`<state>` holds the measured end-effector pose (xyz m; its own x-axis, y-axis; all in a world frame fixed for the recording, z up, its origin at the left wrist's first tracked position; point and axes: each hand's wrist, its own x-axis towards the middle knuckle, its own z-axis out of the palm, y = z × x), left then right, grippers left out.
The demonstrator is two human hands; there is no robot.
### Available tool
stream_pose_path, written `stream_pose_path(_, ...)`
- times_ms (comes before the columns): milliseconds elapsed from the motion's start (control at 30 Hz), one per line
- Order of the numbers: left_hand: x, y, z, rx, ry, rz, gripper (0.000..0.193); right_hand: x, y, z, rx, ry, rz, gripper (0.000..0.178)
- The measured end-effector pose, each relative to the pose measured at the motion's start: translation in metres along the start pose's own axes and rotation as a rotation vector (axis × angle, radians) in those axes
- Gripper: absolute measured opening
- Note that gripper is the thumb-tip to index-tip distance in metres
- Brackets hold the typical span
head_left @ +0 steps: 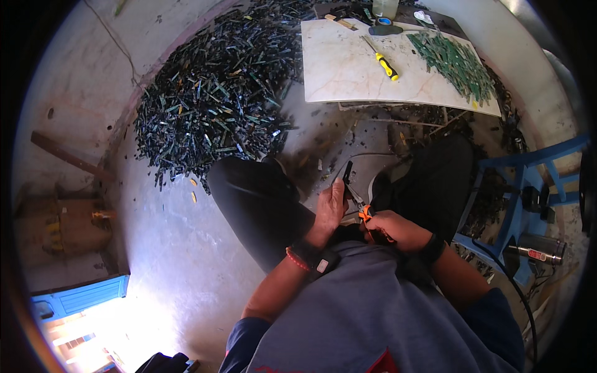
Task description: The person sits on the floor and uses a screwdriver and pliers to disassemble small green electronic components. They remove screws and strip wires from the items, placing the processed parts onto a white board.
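Observation:
Between my knees, my left hand point(329, 206) is closed on a slim black strip point(347, 170) whose end stands up past the fingers. My right hand point(398, 231) is wrapped round a pair of pliers point(365, 212) with orange and black handles. The metal jaws of the pliers reach to the strip beside my left thumb; whether they grip it is too small to tell. Beyond my feet lies a pale board point(339, 68), bearing a yellow and black screwdriver point(387, 67) and a pile of green strips point(454, 64).
A large heap of dark strips point(217, 93) covers the floor at the far left. A roll of blue tape point(384, 22) and a jar point(385, 8) are at the board's far edge. To my right stand a blue frame point(512, 205) and a metal flask point(542, 248), with a black cable point(507, 270) nearby.

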<state>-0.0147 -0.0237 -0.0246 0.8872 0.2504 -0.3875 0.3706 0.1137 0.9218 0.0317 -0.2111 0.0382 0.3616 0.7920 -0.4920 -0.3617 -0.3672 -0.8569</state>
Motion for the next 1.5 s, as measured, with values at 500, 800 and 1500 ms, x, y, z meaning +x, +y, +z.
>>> stream_pose_path(500, 0.015, -0.026, 0.002, 0.110, 0.043, 0.173, 0.053, 0.016, 0.017, 0.001, -0.627, 0.434, 0.036, 0.024)
stream_pose_path(800, 0.007, -0.002, -0.003, -0.530, -0.122, -0.488, 0.047, 0.018, 0.001, -0.018, -1.340, 0.518, -0.156, 0.028)
stream_pose_path(1500, 0.003, 0.005, -0.012, -0.468, -0.171, -0.466, 0.058, 0.018, 0.006, -0.037, -0.951, 0.320, -0.080, 0.024)
